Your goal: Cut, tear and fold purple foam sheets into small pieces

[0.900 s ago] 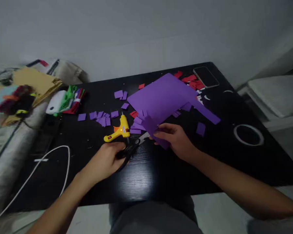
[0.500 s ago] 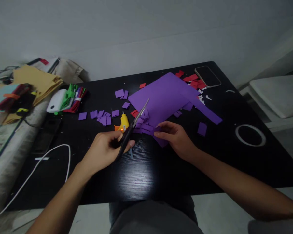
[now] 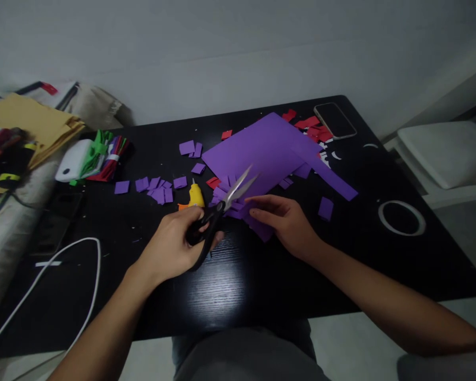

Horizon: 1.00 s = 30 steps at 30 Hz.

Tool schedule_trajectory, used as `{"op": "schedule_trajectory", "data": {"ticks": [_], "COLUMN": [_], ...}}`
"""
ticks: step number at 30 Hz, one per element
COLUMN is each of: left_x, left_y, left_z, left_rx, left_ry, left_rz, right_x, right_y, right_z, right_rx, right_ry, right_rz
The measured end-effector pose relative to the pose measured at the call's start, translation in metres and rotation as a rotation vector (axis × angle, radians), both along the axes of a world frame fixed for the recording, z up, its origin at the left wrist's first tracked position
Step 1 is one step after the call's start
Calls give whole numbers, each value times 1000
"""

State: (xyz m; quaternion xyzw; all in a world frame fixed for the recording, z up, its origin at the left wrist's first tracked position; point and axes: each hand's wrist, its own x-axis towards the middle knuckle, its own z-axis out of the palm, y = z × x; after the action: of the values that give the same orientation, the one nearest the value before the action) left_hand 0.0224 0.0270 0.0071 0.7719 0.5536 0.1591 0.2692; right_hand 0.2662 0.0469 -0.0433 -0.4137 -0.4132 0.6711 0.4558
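My left hand [image 3: 178, 238] is closed round the black handles of a pair of scissors [image 3: 234, 193]. The blades point up and away, slightly parted. At the right, my right hand [image 3: 283, 219] pinches a purple paper piece [image 3: 245, 209] between thumb and fingertips, close to the blades; the piece's outline merges with the purple paper behind. Beneath the scissors lies a pile of small purple cut pieces [image 3: 222, 194]. A large purple sheet [image 3: 257, 148] extends behind both hands, with a long purple strip [image 3: 335, 180] over its right side.
A yellow glue gun [image 3: 196, 196] lies by my left hand. More purple squares [image 3: 158, 190] are scattered leftward. Red scraps [image 3: 315, 129] and a phone [image 3: 335, 120] lie at the back right. Bundled pipe cleaners [image 3: 103, 156] and a white cable [image 3: 97, 275] are at the left.
The scissor blades have parted and swung a little to the right, nearer my right hand. My right hand stays nearly in place. The view has shifted slightly.
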Motion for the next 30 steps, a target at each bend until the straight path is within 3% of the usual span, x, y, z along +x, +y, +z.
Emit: {"op": "schedule_trajectory", "data": {"ticks": [8,30], "left_x": [-6,-6], "left_y": [-3,-2], "left_z": [-6,-6], "left_rx": [-14,-58], "left_ry": [154,191], "left_rz": [-71,-85], "right_x": [6,4], "right_y": [9,6], "right_z": [0,2], "right_rx": [53,121], "right_ry": [8,-64], "right_rz": [-105,-158]}}
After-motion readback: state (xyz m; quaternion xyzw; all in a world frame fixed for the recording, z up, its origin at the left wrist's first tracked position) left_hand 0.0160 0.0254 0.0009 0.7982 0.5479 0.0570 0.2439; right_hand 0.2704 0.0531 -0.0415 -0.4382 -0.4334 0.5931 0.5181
